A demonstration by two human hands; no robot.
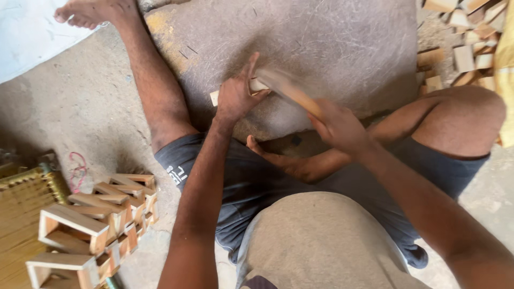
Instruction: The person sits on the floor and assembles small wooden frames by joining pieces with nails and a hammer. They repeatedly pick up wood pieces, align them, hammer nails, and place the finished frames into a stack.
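My left hand (235, 96) grips a small pale wooden piece (256, 85) and holds it down on a large flat stone slab (332, 48) in front of me. My right hand (338, 127) is closed around the wooden handle of a hammer (292, 91). The hammer's head is blurred with motion, right over the wooden piece beside my left thumb. I sit on the ground with my left leg stretched out beside the slab and my right leg folded, its foot tucked under my arms.
Several small open wooden frames (91, 225) are stacked on the floor at lower left, next to a woven yellow mat (21, 208). A heap of cut wood blocks (466, 43) lies at upper right. A white sheet (27, 32) lies at upper left.
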